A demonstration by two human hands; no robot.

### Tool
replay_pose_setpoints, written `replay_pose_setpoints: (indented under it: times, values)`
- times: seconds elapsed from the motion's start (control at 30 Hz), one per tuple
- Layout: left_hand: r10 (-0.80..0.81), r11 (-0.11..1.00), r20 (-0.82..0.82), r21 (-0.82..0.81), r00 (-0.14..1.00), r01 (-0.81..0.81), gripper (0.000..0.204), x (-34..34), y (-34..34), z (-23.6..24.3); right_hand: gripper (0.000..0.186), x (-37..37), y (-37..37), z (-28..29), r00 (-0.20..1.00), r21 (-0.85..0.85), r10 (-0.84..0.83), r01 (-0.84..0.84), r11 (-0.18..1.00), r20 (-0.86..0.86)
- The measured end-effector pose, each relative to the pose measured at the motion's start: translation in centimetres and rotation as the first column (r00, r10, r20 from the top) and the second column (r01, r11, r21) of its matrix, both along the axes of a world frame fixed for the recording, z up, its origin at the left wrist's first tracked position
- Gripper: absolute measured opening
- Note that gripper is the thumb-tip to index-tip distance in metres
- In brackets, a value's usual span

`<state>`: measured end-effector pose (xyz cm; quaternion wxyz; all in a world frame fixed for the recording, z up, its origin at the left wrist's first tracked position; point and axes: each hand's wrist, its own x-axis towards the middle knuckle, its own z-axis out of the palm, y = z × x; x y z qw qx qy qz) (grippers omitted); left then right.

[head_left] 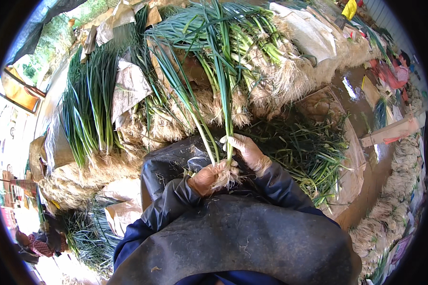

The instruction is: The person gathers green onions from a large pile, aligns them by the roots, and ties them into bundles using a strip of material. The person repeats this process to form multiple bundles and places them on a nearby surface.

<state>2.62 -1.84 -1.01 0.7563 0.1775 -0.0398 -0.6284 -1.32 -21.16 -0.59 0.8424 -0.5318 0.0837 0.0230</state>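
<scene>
In the head view, green onions [229, 124] are held beyond the apron [242, 228], leaves pointing away, roots [227, 179] toward it; their bases are clasped by the gloved left hand [206, 179] (nearer the roots), one stalk being pinched higher by the gloved right hand [246, 149].

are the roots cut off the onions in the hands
No, pale stringy roots show on the onions beside the left hand.

no legible text, no readable labels, no numbers
</scene>
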Motion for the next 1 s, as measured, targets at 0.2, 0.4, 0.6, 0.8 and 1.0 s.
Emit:
replay_pose_setpoints:
  times: [0.2, 0.4, 0.6, 0.8, 1.0]
  values:
    - [-0.023, 0.985, 0.057, 0.171, 0.998, 0.013, 0.043, -0.1, 0.0, 1.3, 0.026, 1.8, -1.5, -1.4, 0.990, -0.209, 0.038, -0.066, 0.976, -0.134]
    - [-0.033, 0.916, 0.252, 0.395, 0.967, -0.072, 0.022, -1.1, -0.8, 2.3, 0.017, 6.0, -2.7, -0.6, 0.985, -0.897, -0.053, 0.174, 0.406, 0.167]
    - [-0.060, 0.821, 0.505, 0.516, 0.861, -0.245, 0.019, -1.4, -0.6, 3.4, 0.008, 2.5, -0.4, 0.2, 0.849, -0.832, -0.112, 0.528, 0.172, 0.516]
    - [0.037, 0.854, 0.277, 0.491, 0.960, -0.175, 0.018, -1.4, -1.4, 3.3, 0.013, 3.4, -1.4, -1.0, 0.651, -0.670, -0.298, 0.741, 0.046, 0.698]
    - [0.055, 0.864, 0.261, 0.472, 0.964, -0.177, 0.019, -0.5, -1.4, 2.5, 0.011, 4.1, 1.6, -0.4, 0.924, -0.466, -0.352, 0.379, 0.800, 0.148]
